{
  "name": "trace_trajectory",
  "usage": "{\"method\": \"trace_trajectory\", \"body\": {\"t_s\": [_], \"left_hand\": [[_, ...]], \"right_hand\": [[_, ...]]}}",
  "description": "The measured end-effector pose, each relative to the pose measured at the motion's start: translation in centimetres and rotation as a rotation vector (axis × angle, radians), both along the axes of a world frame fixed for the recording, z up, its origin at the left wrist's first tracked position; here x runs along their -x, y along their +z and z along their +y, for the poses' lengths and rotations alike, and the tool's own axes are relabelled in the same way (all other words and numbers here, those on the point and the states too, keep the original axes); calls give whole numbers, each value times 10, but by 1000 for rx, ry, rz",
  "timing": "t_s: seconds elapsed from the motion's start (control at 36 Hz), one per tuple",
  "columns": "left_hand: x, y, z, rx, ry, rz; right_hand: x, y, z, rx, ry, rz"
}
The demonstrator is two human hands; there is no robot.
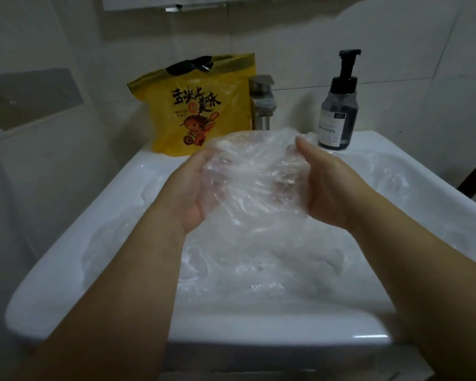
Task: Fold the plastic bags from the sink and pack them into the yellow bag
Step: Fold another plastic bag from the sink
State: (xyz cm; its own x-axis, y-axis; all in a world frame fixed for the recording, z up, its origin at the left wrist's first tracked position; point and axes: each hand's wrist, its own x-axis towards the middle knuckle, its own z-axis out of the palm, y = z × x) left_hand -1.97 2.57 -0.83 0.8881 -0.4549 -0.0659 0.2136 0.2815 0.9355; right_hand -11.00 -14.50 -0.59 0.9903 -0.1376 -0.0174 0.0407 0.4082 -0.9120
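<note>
The white glazed ceramic sink is a deep rectangular basin with rounded corners and a broad, glossy rim. Its bowl is filled nearly edge to edge with a loose heap of clear plastic bags, thin crinkled film lying in soft folds with small highlights.

Above the middle of the basin, raised off the heap, one clear plastic bag is spread between both hands. It is wrinkled and see-through, stretched side to side, with its top edge toward the back rim and its lower edge drooping toward the heap. It is about as wide as it is tall, so no long axis stands out.

The yellow bag stands upright on the back rim near the left corner. It is smooth, shiny plastic with black lettering and a cartoon figure facing the camera, and its mouth points up with black film showing in it.

The left hand grips the clear bag's left side, fingers curled behind the film. The right hand holds the right side, thumb pinching over the top edge.

A dark translucent pump bottle stands on the back rim toward the right corner. A brushed-metal faucet stands between it and the yellow bag, just beside the bag.
</note>
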Motion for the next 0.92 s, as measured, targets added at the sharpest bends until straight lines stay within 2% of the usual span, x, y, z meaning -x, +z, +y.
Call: {"method": "trace_trajectory", "body": {"t_s": [0.17, 0.42, 0.53, 0.58, 0.67, 0.75, 0.83, 0.92], "left_hand": [[10, 6, 9, 11, -90, -75], [-1, -10, 6, -424, 122, -263], [0, -10, 5, -353, 67, -328], [-2, -8, 4, -267, 109, -274], [-5, -5, 5, -128, 158, -193], [-9, -7, 6, -121, 214, -166], [-14, -7, 9, -87, 269, -103], [-13, -2, 12, 37, 163, 44]], "right_hand": [[6, -1, -3, 214, -82, -31], [10, -3, 3, 483, 6, -28], [8, -3, -1, 527, 5, -11], [8, -4, -2, 542, 12, 14], [8, -7, -1, 704, -4, 72], [6, -10, -2, 784, -30, 126], [5, -7, -1, 720, -54, 127], [6, -4, -2, 531, -149, 97]]}}
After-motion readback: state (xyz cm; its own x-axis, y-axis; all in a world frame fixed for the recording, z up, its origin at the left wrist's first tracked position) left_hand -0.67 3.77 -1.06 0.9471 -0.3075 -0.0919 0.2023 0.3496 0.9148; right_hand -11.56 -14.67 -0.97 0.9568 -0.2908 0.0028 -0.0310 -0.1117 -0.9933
